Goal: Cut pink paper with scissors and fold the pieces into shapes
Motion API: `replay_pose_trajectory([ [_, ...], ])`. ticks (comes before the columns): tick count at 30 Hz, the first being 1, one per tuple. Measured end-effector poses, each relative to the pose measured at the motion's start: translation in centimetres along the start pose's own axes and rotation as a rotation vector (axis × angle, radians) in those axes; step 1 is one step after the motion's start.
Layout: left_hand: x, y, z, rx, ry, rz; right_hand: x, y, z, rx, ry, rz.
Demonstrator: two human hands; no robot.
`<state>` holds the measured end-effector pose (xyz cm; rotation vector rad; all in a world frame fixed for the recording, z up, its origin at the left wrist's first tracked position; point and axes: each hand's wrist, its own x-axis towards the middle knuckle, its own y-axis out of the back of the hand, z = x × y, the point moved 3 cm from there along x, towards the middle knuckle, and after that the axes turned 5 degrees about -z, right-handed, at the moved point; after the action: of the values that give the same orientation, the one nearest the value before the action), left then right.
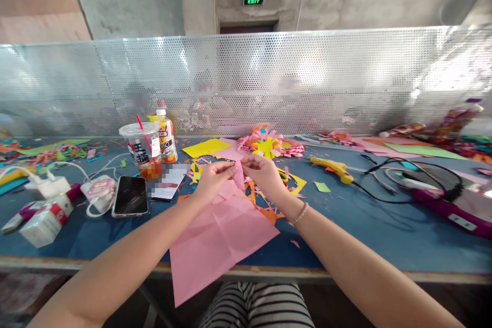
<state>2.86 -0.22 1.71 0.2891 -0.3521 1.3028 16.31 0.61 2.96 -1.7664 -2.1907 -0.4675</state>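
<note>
My left hand (216,178) and my right hand (265,174) are close together above the table, fingers pinched on a small folded piece of pink paper (239,174) between them. Below them lies a large creased pink sheet (223,236), its lower corner hanging over the table's front edge. Orange paper scraps (269,213) stick out beside the sheet. Behind my hands is a yellow and pink paper flower (267,146), next to a yellow sheet (205,147).
At left are a plastic cup (140,148), a bottle (167,136), a phone (131,196), chargers (101,189) and a small box (46,220). At right lie a yellow glue gun (332,169), black cable (388,200) and purple power strip (449,215). A perforated metal screen (246,82) stands behind.
</note>
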Motion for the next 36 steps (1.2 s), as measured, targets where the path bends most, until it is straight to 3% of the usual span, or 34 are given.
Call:
replay_pose_trajectory([
  [4,0.3,0.0,-0.7,-0.179,0.029,-0.018,-0.2,-0.1,-0.3,0.01,-0.013,-0.026],
  [7,0.3,0.1,-0.7,-0.186,0.022,-0.032,-0.5,-0.3,-0.7,0.047,0.007,-0.089],
  [16,-0.1,0.2,1.0,0.155,-0.109,0.056,-0.4,-0.4,-0.7,-0.157,0.189,-0.056],
  [31,-0.6,0.1,1.4,0.426,-0.199,0.076,-0.1,-0.2,-0.1,-0.135,0.131,-0.074],
  [36,-0.6,0.0,1.6,0.464,-0.205,0.06,0.0,0.3,-0.3,-0.211,0.196,-0.048],
])
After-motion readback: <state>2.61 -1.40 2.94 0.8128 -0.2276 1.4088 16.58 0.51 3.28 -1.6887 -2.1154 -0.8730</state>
